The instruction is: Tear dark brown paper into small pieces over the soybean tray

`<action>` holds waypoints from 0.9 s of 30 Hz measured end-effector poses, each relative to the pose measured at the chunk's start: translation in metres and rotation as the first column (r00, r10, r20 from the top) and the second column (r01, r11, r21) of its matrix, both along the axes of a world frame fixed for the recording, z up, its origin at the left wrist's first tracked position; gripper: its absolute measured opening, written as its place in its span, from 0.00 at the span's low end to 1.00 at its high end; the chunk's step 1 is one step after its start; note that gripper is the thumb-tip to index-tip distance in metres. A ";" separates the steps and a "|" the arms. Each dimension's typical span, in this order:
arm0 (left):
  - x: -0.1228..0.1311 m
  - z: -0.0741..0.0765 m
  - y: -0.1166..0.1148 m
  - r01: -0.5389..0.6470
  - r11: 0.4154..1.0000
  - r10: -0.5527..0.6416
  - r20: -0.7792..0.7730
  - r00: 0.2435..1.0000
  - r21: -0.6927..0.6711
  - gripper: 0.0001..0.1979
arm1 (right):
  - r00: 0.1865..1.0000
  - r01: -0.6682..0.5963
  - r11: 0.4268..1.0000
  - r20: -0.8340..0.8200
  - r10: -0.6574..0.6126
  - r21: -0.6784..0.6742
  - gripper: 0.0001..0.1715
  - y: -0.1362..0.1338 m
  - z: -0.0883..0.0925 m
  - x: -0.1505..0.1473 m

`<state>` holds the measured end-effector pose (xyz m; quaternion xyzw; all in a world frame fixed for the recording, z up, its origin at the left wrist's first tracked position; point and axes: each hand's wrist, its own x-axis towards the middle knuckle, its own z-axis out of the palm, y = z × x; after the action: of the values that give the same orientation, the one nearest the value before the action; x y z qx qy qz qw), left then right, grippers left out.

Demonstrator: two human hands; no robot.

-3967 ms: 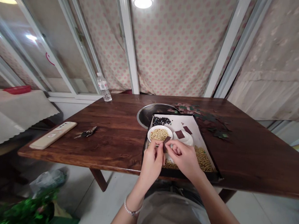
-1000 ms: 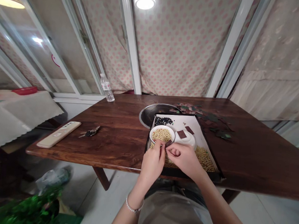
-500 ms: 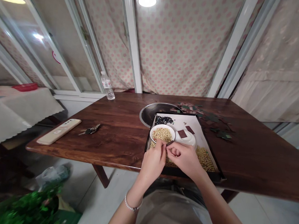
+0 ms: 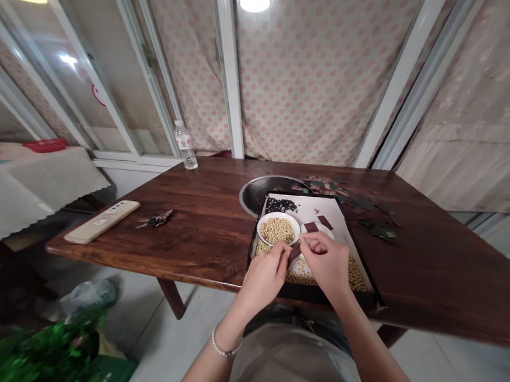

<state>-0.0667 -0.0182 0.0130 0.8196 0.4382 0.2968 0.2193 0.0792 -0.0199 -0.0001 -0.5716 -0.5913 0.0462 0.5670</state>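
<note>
A black tray (image 4: 366, 263) with a white liner holds loose soybeans (image 4: 356, 274) along its near side and a heap of black beans (image 4: 280, 205) at the far left. A white bowl of soybeans (image 4: 278, 230) and a white dish (image 4: 328, 231) with dark brown paper pieces stand in it. My left hand (image 4: 267, 276) and my right hand (image 4: 328, 265) are over the tray's near part, fingers pinched together on a small dark brown piece (image 4: 295, 253) between them.
A round metal plate (image 4: 259, 191) lies behind the tray. Dark paper scraps (image 4: 367, 216) are scattered at the back right. A remote (image 4: 102, 221) and keys (image 4: 155, 220) lie on the left of the wooden table (image 4: 199, 233); a water bottle (image 4: 185, 146) stands at its far corner.
Both hands stayed together over the tray; the right hand has lifted slightly toward the white dish, and the brown piece now shows between the fingertips.
</note>
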 end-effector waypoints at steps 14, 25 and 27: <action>-0.002 -0.010 0.002 -0.209 0.963 0.268 0.643 0.718 -0.168 0.09 | 0.996 -0.027 0.999 -0.082 0.024 -0.035 0.09 0.001 -0.001 -0.002; -0.002 -0.010 0.001 -0.214 0.961 0.276 0.635 0.722 -0.174 0.09 | 0.954 -0.256 0.931 0.088 0.287 -0.260 0.08 0.001 0.001 0.000; -0.003 -0.010 0.001 -0.218 0.961 0.278 0.627 0.728 -0.172 0.09 | 0.918 -0.320 0.891 0.127 0.376 -0.322 0.07 -0.003 0.003 -0.001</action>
<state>-0.0694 -0.0173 0.0033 0.5908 0.4537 0.5677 0.3503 0.0786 -0.0225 0.0031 -0.5356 -0.7213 0.1813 0.4001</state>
